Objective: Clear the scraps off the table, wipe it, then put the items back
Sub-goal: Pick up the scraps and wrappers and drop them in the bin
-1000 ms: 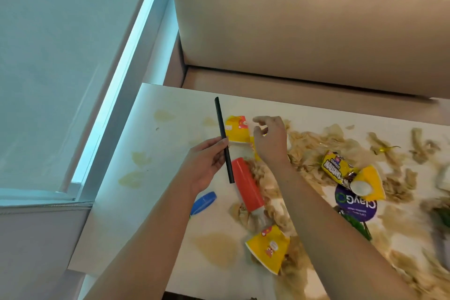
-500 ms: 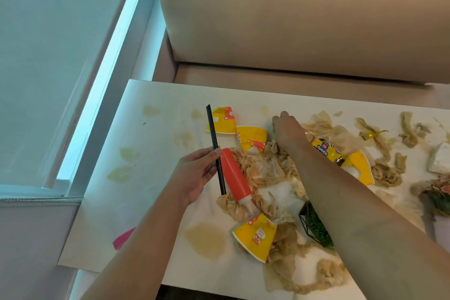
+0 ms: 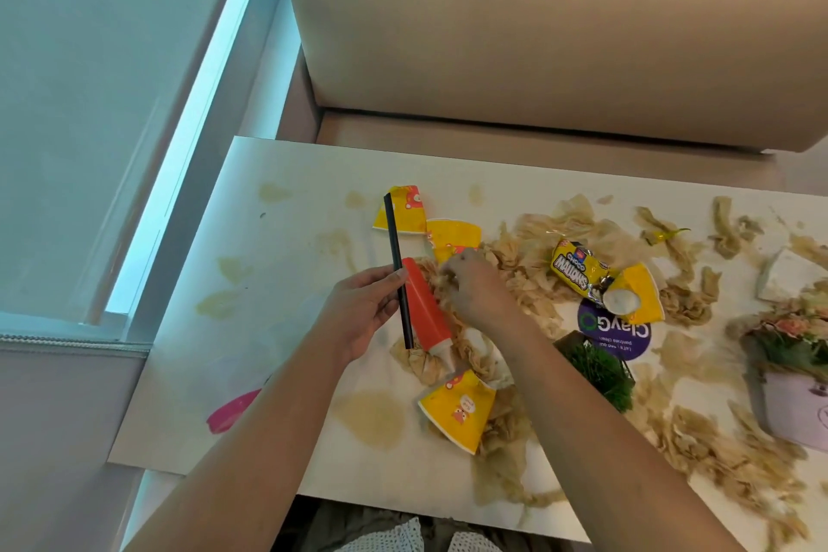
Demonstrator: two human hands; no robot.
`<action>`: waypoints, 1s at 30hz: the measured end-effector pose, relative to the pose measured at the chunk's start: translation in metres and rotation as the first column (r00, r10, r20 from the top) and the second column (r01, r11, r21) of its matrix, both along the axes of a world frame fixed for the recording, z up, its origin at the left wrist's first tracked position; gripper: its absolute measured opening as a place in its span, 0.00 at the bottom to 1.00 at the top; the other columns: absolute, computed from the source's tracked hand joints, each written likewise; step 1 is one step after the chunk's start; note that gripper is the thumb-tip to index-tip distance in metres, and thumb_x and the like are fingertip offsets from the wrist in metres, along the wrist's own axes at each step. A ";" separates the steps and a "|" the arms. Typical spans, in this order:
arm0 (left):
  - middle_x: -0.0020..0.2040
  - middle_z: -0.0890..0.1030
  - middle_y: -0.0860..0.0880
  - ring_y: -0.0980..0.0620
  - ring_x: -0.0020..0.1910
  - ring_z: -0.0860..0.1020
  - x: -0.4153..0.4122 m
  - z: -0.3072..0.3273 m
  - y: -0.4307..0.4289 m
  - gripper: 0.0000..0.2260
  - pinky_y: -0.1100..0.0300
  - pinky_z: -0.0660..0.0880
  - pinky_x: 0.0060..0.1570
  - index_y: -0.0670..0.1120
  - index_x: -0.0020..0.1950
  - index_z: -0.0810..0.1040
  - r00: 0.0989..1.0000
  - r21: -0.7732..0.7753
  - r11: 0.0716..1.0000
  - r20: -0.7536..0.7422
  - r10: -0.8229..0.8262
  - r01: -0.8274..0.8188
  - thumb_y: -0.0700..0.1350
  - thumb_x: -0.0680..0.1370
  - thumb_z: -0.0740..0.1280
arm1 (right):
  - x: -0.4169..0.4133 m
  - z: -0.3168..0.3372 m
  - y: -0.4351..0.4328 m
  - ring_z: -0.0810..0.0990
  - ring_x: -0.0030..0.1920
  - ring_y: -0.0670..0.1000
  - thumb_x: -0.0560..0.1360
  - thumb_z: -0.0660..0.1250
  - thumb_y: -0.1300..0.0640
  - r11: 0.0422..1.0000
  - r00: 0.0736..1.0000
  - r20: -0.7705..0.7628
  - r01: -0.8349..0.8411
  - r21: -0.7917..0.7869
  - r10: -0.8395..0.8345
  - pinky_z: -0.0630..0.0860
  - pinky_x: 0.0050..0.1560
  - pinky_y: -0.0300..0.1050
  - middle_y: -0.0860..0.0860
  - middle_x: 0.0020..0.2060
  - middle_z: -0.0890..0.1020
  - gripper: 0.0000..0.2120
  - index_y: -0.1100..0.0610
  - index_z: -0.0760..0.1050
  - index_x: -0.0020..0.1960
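Note:
My left hand holds a black straw upright between fingers and thumb, above the white table. My right hand is down in a heap of crumpled brown tissue, its fingers curled into the paper beside a red squeeze bottle that lies on the table. Torn yellow paper-cup pieces lie around: one behind the straw, one by my right fingers, one near the front edge. A yellow snack wrapper lies further right.
Brown stains mark the table. A pink spoon lies at the front left edge. To the right are a purple sticker, a small green plant and a flower pot. A beige sofa stands behind.
My right hand pulled back from the far tissue toward me and now digs into the tissue beside the red bottle. My left hand still holds the straw.

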State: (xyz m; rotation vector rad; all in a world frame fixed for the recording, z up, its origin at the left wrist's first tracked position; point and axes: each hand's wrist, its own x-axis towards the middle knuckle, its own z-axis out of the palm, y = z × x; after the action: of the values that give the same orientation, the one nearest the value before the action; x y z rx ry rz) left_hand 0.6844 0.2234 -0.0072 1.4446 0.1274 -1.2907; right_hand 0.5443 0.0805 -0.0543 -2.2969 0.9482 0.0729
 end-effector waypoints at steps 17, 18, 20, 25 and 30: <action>0.48 0.88 0.44 0.51 0.45 0.86 -0.050 0.004 0.010 0.09 0.61 0.82 0.45 0.41 0.57 0.84 0.971 0.009 0.999 0.234 0.049 -0.052 0.40 0.78 0.75 | -0.046 0.045 -0.006 0.75 0.46 0.48 0.79 0.69 0.62 0.985 0.935 0.313 0.144 0.098 -0.167 0.68 0.45 0.39 0.49 0.48 0.77 0.12 0.54 0.81 0.61; 0.49 0.88 0.44 0.49 0.48 0.86 -0.057 0.007 0.007 0.10 0.60 0.82 0.47 0.40 0.58 0.84 0.970 -0.003 0.998 0.236 0.062 -0.064 0.40 0.78 0.75 | -0.052 0.053 -0.007 0.75 0.45 0.46 0.78 0.70 0.61 0.984 0.924 0.346 0.125 0.124 -0.161 0.69 0.44 0.38 0.47 0.47 0.76 0.11 0.53 0.81 0.60; 0.50 0.88 0.43 0.47 0.50 0.86 -0.073 0.014 0.003 0.11 0.57 0.82 0.48 0.41 0.60 0.84 0.965 -0.023 0.997 0.248 0.082 -0.079 0.40 0.78 0.75 | -0.065 0.065 -0.007 0.76 0.45 0.45 0.78 0.71 0.60 0.986 0.919 0.376 0.069 0.149 -0.121 0.71 0.45 0.37 0.45 0.46 0.77 0.11 0.52 0.82 0.59; 0.52 0.86 0.40 0.46 0.49 0.86 -0.122 0.028 -0.010 0.17 0.53 0.83 0.52 0.42 0.68 0.80 0.960 -0.096 0.990 0.248 0.127 -0.106 0.39 0.79 0.73 | -0.099 0.078 -0.008 0.77 0.47 0.49 0.77 0.72 0.60 0.989 0.911 0.409 -0.019 0.147 -0.044 0.73 0.47 0.41 0.47 0.48 0.80 0.10 0.51 0.83 0.58; 0.47 0.87 0.48 0.54 0.46 0.85 -0.170 0.042 -0.018 0.14 0.60 0.82 0.51 0.42 0.67 0.80 0.963 -0.139 0.978 0.203 0.180 -0.154 0.37 0.81 0.70 | -0.130 0.089 -0.014 0.77 0.47 0.45 0.77 0.71 0.60 0.984 0.907 0.421 -0.085 0.155 0.012 0.68 0.44 0.29 0.45 0.48 0.81 0.10 0.52 0.82 0.57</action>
State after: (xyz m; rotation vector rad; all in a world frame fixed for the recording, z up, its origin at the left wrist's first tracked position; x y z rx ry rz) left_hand 0.5141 0.2056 0.0348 1.4264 0.0253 -0.9820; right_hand 0.4144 0.0662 0.0343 -2.0594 0.6345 -0.2982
